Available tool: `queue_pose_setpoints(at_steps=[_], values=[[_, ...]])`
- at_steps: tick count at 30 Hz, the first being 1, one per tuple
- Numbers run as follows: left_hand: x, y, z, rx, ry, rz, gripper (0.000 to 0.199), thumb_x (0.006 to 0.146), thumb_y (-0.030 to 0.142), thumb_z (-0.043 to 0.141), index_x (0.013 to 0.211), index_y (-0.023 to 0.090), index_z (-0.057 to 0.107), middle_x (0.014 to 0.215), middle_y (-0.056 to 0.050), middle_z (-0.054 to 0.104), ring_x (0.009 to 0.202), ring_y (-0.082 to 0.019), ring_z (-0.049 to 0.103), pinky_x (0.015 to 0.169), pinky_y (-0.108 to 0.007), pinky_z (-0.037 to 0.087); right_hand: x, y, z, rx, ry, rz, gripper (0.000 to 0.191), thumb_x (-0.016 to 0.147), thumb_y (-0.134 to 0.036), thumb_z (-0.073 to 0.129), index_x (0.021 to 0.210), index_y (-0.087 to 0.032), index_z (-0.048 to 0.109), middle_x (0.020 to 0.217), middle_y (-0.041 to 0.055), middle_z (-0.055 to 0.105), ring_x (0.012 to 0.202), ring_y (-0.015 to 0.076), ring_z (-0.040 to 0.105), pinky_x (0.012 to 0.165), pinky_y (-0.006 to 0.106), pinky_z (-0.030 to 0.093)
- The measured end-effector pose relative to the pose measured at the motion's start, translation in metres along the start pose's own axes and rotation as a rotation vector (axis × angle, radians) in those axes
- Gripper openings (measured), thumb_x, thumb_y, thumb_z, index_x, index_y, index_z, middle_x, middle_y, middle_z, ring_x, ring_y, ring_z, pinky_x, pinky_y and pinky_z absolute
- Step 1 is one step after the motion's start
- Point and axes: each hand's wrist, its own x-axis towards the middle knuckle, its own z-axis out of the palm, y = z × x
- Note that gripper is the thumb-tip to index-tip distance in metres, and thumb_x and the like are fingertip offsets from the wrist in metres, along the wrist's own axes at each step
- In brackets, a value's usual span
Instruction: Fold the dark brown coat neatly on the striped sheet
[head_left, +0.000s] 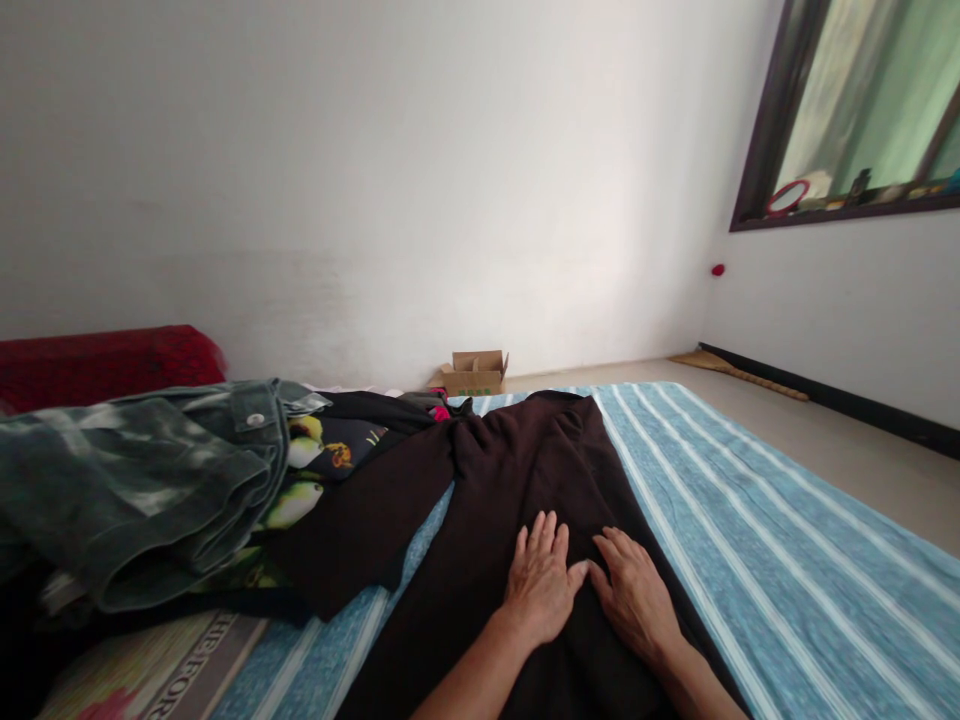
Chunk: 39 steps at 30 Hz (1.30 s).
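Note:
A dark brown long-sleeved garment (517,480) lies spread on a bed with a blue and white striped sheet (750,520). One sleeve stretches out to the left, over other clothes. My left hand (541,580) rests flat on the garment's body, fingers extended and holding nothing. Beside it on the right, my right hand (634,590) also lies flat on the dark cloth, fingers pointing forward. The two thumbs meet or nearly meet. The garment's lower part runs out of the bottom of the view beneath my forearms.
Grey-green denim (165,480) and a black printed cloth (330,450) are piled at left, near a red bundle (112,362). A printed board or book (172,670) lies at lower left. An open cardboard box (474,375) stands by the wall beyond the bed.

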Motion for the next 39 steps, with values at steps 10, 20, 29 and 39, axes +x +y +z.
queue_pose_setpoints(at_steps=[10, 20, 29, 39], values=[[0.002, -0.002, 0.004, -0.005, 0.001, 0.002, 0.062, 0.091, 0.050, 0.022, 0.139, 0.013, 0.033, 0.148, -0.012, 0.024, 0.138, -0.024, 0.014, 0.110, -0.048, 0.017, 0.000, -0.001, 0.001, -0.054, 0.008, -0.027, 0.037, 0.089, -0.027, 0.037, 0.116, -0.016, 0.059, 0.126, 0.0106, 0.054, 0.119, 0.0251, 0.046, 0.100, 0.040, 0.034], [0.018, 0.008, -0.037, -0.039, -0.085, -0.012, 0.044, 0.087, 0.032, 0.038, 0.125, 0.012, 0.049, 0.136, -0.014, 0.045, 0.127, -0.026, 0.037, 0.105, -0.046, 0.027, 0.002, -0.004, -0.002, -0.057, 0.031, -0.032, 0.033, 0.087, -0.023, 0.041, 0.113, -0.017, 0.060, 0.123, 0.0109, 0.056, 0.118, 0.0256, 0.047, 0.098, 0.040, 0.035], [0.099, 0.036, -0.042, 0.115, -0.035, 0.076, 0.043, 0.076, 0.004, 0.040, 0.113, 0.021, 0.055, 0.099, -0.010, 0.061, 0.096, -0.024, 0.057, 0.078, -0.035, 0.046, 0.001, -0.008, -0.002, -0.012, 0.065, 0.019, 0.033, 0.086, -0.021, 0.043, 0.114, -0.017, 0.060, 0.124, 0.0098, 0.056, 0.118, 0.0246, 0.047, 0.101, 0.040, 0.032], [0.123, 0.026, -0.031, 0.126, -0.026, 0.102, 0.029, 0.074, 0.002, 0.042, 0.090, 0.019, 0.060, 0.093, -0.009, 0.058, 0.090, -0.023, 0.057, 0.074, -0.032, 0.045, 0.003, -0.011, 0.001, 0.029, 0.111, 0.051, 0.031, 0.085, -0.023, 0.045, 0.111, -0.017, 0.062, 0.123, 0.0090, 0.057, 0.118, 0.0247, 0.047, 0.102, 0.040, 0.032]])
